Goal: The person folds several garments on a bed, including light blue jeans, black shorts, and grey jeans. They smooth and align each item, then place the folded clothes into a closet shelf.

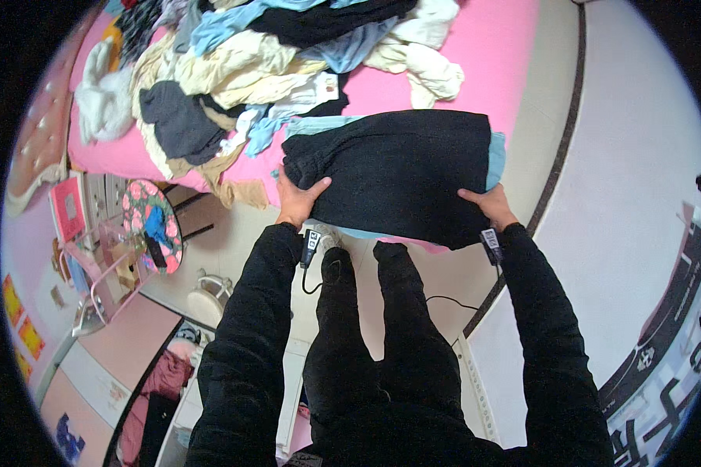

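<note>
Both my hands hold a black knit garment (397, 169), spread flat and wide at the bed's near edge. My left hand (298, 195) grips its left edge, with the thumb on top. At its lower right corner is my right hand (492, 204), thumb on top and fingers hidden beneath. Light blue fabric (496, 160) shows from under the black garment at the right, the top left and the bottom edge. A bit of pink shows below it too; whether that is fabric or bed cover I cannot tell.
Heaped clothes (233, 64) lie on the pink bed (490, 64). A dark grey garment (178, 119) and tan fabric (242, 192) lie near its edge. At left stand a round floral table (169, 233) and a small white stool (207, 303). A white wall (625, 146) rises at right.
</note>
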A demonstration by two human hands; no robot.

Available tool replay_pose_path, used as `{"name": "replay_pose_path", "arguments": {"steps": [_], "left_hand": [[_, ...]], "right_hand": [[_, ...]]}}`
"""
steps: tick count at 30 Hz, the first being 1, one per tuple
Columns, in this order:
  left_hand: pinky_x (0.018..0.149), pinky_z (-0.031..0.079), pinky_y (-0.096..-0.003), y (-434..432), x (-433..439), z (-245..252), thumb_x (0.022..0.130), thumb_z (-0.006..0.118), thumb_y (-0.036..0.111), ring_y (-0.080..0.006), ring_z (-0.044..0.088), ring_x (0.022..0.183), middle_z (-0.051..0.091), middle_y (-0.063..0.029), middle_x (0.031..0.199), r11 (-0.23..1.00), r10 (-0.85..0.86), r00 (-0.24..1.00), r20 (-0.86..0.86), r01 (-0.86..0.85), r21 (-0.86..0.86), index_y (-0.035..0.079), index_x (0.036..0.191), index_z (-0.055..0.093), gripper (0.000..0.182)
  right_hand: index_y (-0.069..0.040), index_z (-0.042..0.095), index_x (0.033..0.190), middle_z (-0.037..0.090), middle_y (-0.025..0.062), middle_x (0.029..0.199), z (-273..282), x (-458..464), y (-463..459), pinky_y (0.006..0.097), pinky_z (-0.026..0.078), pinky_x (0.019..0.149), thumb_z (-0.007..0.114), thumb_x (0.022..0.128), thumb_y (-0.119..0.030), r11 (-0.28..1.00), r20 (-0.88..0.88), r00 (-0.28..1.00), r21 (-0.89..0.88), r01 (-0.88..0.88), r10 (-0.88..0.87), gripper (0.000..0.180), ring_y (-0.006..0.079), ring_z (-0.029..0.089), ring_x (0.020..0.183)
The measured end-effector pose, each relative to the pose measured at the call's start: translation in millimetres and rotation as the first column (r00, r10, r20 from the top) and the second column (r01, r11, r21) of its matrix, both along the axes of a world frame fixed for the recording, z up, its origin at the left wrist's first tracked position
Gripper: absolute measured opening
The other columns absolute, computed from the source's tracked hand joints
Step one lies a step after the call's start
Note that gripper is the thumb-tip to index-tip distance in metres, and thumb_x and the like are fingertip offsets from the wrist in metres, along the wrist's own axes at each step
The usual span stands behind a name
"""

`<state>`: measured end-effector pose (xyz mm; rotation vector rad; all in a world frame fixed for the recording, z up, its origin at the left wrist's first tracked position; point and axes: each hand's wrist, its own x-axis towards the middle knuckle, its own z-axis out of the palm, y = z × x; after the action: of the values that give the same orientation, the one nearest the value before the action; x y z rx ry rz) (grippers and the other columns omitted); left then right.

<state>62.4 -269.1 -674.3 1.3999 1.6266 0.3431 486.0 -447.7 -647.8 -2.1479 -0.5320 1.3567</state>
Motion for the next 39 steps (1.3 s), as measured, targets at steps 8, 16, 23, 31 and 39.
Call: {"name": "replay_pose_path", "arguments": {"steps": [8, 16, 23, 31, 39], "left_hand": [[0.116, 0.033, -0.0461, 27.2, -11.9, 34.3, 0.059, 0.093, 0.053, -0.0434, 0.042, 0.134, 0.041, -0.0335, 0.144, 0.964, -0.249, 0.946, -0.209, 0.263, 0.041, -0.013, 0.146, 0.033, 0.125], [0.116, 0.035, -0.0421, 50.9, -25.2, 7.1, 0.055, 0.095, 0.055, -0.0376, 0.047, 0.134, 0.052, -0.0269, 0.137, 0.95, -0.25, 0.961, 0.121, 0.267, -0.161, -0.011, 0.144, 0.037, 0.125], [0.114, 0.039, -0.0395, 56.5, -19.3, 26.6, 0.063, 0.094, 0.044, -0.0333, 0.053, 0.13, 0.052, -0.0245, 0.142, 0.918, -0.195, 0.953, 0.232, 0.26, -0.3, -0.01, 0.147, 0.034, 0.116], [0.115, 0.037, -0.0399, 18.6, -22.2, 44.8, 0.07, 0.092, 0.024, -0.0292, 0.049, 0.132, 0.049, -0.0199, 0.141, 0.945, -0.18, 0.956, 0.233, 0.234, -0.228, -0.004, 0.147, 0.031, 0.103], [0.116, 0.035, -0.0395, -2.6, -31.0, 24.8, 0.079, 0.084, 0.021, -0.0295, 0.044, 0.136, 0.042, -0.0177, 0.149, 0.967, 0.027, 0.961, 0.275, 0.045, -0.25, 0.003, 0.156, 0.019, 0.102]], "right_hand": [[0.007, 0.058, 0.126, 0.07, 0.0152, 0.113, 28.1, 10.7, -2.1, 0.0343, 0.051, 0.091, 0.089, 0.074, -0.025, 0.995, -0.146, 0.988, -0.098, 0.033, -0.047, 0.068, 0.0228, 0.067, 0.1], [0.002, 0.055, 0.134, 0.066, 0.0111, 0.126, 23.5, 12.1, -6.8, 0.0365, 0.046, 0.101, 0.082, 0.079, -0.011, 0.998, -0.252, 0.966, 0.02, 0.066, -0.059, 0.063, 0.023, 0.063, 0.11], [0.002, 0.047, 0.144, 0.061, 0.0122, 0.133, 20.7, 25.5, 1.7, 0.0374, 0.043, 0.104, 0.079, 0.082, -0.019, 0.995, -0.426, 0.901, -0.088, 0.048, -0.082, 0.073, 0.0245, 0.06, 0.116], [0.002, 0.056, 0.133, 0.066, 0.015, 0.127, 20.9, 11.8, -15.6, 0.0387, 0.044, 0.106, 0.082, 0.079, -0.007, 1.0, -0.134, 0.991, 0.018, -0.003, 0.005, 0.061, 0.0269, 0.062, 0.115], [0.002, 0.051, 0.139, 0.062, 0.0171, 0.131, 14.0, 27.6, -5.8, 0.0393, 0.044, 0.106, 0.081, 0.079, -0.01, 0.993, -0.372, 0.922, 0.006, 0.115, -0.105, 0.068, 0.0284, 0.06, 0.118]]}}
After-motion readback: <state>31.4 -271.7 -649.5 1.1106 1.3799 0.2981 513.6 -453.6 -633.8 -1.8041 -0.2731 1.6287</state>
